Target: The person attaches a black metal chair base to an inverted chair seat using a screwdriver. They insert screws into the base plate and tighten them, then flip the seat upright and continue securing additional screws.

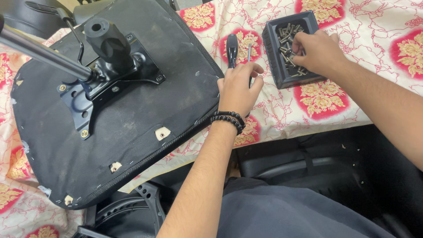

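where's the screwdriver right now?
Head view, upper middle: the screwdriver lies on the floral cloth between the upturned chair seat and the dark tray of screws, just above the left hand.

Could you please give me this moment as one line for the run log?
left hand: on screwdriver beside seat underside | right hand: fingers in screw tray | surface: floral cloth

Black bead bracelets (pixel 228 120) — dark, perhaps grey, trousers (pixel 282 211)
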